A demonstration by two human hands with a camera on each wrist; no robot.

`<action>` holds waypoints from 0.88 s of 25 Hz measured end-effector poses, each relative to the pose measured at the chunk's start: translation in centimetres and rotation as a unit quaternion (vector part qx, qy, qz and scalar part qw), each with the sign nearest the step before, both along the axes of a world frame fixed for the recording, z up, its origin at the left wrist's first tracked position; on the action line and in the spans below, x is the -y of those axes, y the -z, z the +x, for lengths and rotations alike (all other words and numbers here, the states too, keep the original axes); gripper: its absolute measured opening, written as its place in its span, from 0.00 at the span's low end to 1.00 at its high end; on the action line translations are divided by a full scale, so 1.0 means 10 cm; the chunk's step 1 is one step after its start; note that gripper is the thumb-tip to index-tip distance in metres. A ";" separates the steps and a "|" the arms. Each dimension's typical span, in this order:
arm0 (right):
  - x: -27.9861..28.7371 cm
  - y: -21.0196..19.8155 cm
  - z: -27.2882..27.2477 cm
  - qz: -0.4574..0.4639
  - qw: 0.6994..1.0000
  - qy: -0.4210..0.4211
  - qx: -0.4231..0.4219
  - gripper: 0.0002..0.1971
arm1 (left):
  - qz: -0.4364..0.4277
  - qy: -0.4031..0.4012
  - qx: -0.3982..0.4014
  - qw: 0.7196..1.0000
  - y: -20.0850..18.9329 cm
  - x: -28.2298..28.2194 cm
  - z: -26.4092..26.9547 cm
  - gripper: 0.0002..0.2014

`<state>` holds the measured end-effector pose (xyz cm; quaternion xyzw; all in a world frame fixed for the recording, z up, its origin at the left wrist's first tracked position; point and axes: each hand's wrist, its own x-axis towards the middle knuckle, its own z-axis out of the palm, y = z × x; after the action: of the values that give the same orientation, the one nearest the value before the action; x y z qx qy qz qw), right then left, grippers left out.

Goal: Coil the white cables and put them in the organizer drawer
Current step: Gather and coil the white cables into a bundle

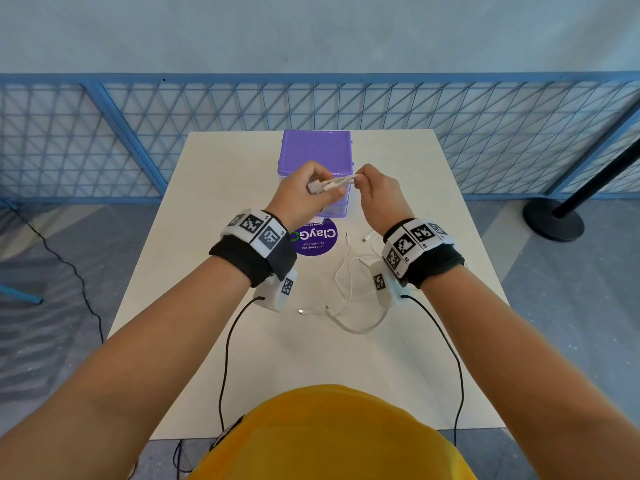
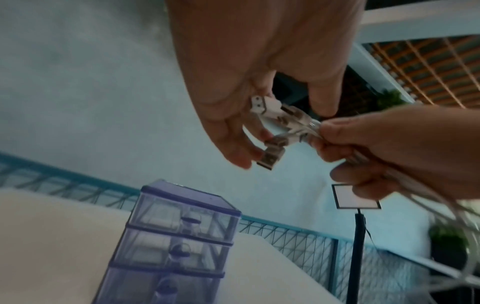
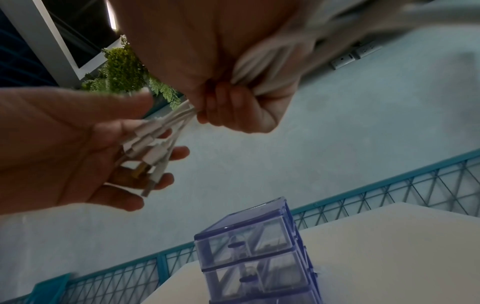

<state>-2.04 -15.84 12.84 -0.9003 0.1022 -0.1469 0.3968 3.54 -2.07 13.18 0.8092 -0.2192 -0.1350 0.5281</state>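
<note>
Both hands are raised above the table in front of the purple organizer [image 1: 317,150] [image 2: 182,236] [image 3: 254,257], whose three translucent drawers look shut. My left hand [image 1: 322,187] [image 2: 283,131] [image 3: 145,148] holds the bunched connector ends of the white cables [image 1: 330,183] [image 2: 280,123] [image 3: 150,142] between thumb and curled fingers. Just to its right, my right hand [image 1: 360,180] [image 2: 337,148] [image 3: 221,109] grips the same bundle in a fist. The rest of the cables [image 1: 349,289] trail down under my right wrist and lie in loose loops on the table.
A round purple sticker [image 1: 317,242] lies on the white table [image 1: 242,358] in front of the organizer. Black wrist-camera leads [image 1: 225,358] run back toward my body. A blue mesh fence [image 1: 138,133] lines the far side, and a black stanchion [image 1: 554,220] stands at right.
</note>
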 end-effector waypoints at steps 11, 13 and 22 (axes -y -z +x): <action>0.03 -0.06 0.00 0.030 0.999 0.029 0.035 0.15 | 0.085 -0.048 0.271 0.958 0.01 0.00 -0.02 0.14; 0.04 -0.06 -0.01 0.026 0.999 0.031 0.032 0.15 | 0.063 -0.053 0.251 0.964 0.04 -0.01 -0.02 0.13; -0.07 -0.13 -0.08 0.044 0.998 -0.043 0.001 0.09 | 0.073 0.081 0.023 0.994 -0.07 0.17 -0.05 0.27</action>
<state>-2.89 -15.12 14.10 -0.8855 0.0695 -0.1261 0.4418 3.06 -3.79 13.85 0.8280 -0.2854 -0.1747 0.4500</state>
